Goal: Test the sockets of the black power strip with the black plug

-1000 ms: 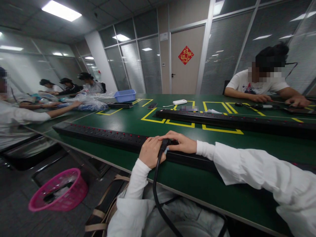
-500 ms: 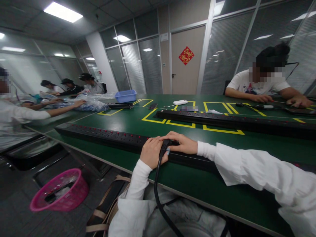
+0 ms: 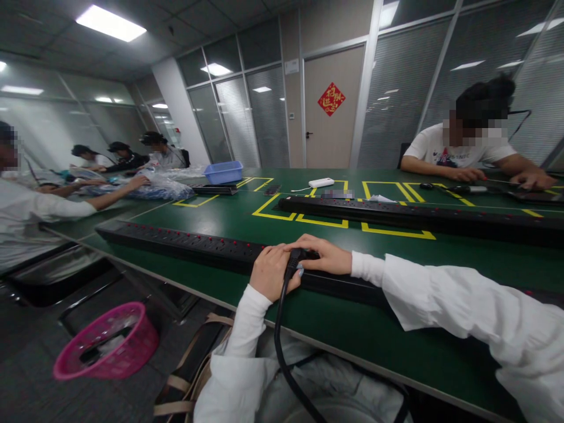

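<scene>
While the black plug (image 3: 294,256) is gripped by the left hand (image 3: 269,272) at the near power strip (image 3: 194,247), the strip is pinned flat by the right hand (image 3: 328,257) just beside the plug, apparently as bracing; the cable (image 3: 282,346) hangs off the green table (image 3: 352,329)

— Walls and light?
— Glass partitions (image 3: 238,111) with lowered blinds from 10 to 2 o'clock. A plain door (image 3: 331,117) at 12 carries a red diamond decoration (image 3: 331,98). Recessed ceiling panels (image 3: 110,23) are lit at 10 o'clock.
— Furniture and floor?
— A long green table (image 3: 229,214) marked with yellow tape outlines (image 3: 321,222). Dark grey floor at 8 o'clock, where a pink basket (image 3: 106,348) stands.
</scene>
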A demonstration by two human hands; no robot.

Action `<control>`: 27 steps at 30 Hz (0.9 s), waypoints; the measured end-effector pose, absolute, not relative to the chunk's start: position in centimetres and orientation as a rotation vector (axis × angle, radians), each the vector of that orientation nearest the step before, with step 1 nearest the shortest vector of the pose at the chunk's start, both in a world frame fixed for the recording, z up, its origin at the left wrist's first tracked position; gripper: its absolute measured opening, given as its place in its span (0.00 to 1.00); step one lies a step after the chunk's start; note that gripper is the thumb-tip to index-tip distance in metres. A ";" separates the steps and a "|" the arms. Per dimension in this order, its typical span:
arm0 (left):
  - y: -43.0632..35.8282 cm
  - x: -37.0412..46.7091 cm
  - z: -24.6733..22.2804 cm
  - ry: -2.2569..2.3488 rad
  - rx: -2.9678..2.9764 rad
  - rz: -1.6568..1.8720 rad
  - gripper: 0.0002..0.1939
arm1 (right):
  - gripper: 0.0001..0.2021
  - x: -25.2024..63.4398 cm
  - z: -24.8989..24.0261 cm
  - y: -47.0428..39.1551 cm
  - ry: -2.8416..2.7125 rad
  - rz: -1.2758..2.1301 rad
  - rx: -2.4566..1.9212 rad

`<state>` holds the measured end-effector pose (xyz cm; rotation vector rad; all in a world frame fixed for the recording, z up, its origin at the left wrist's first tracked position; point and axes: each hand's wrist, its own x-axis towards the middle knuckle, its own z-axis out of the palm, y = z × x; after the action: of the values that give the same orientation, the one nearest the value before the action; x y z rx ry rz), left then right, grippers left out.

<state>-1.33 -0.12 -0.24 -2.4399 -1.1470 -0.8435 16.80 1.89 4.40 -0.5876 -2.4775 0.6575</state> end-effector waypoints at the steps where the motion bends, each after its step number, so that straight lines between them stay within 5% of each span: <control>1: -0.1 -1.3 -0.2 -1.148 -2.439 -0.843 0.18 | 0.21 16.8 4.4 1.9 -2.475 0.660 -0.592; 27: -0.1 -1.3 -0.4 -1.148 -2.430 -0.860 0.18 | 0.20 16.8 4.3 2.0 -2.472 0.629 -0.580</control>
<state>-1.28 -0.09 -0.38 -2.4302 -1.1480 -0.8604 16.81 1.95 4.30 -0.5800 -2.4724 0.6294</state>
